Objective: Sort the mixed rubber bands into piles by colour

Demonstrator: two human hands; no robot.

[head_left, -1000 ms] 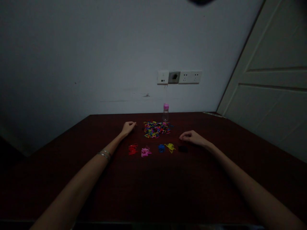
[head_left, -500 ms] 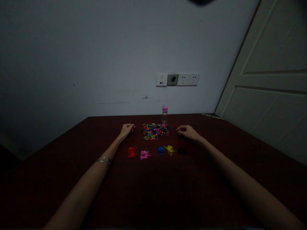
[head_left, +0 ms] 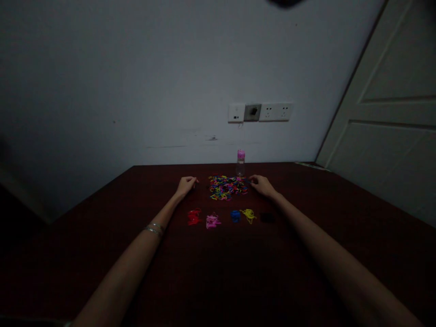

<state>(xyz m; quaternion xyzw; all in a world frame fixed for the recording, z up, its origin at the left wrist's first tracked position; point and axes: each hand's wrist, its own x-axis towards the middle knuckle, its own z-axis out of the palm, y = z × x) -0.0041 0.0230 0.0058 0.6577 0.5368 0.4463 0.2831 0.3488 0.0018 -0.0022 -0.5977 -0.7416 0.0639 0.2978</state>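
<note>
The mixed pile of bands (head_left: 228, 186) lies on the desk (head_left: 218, 272) between the left hand (head_left: 186, 185), loosely curled nearby, and the right hand (head_left: 263, 185), bent at its right edge; whether either grips a band cannot be told. Nearer lie a red heap (head_left: 194, 216), pink heap (head_left: 212, 221), blue heap (head_left: 235, 216), yellow heap (head_left: 249, 215) and black heap (head_left: 267, 217).

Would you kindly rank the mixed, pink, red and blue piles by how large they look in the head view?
1. Mixed pile
2. Pink pile and red pile: too alike to rank
3. Blue pile
</note>
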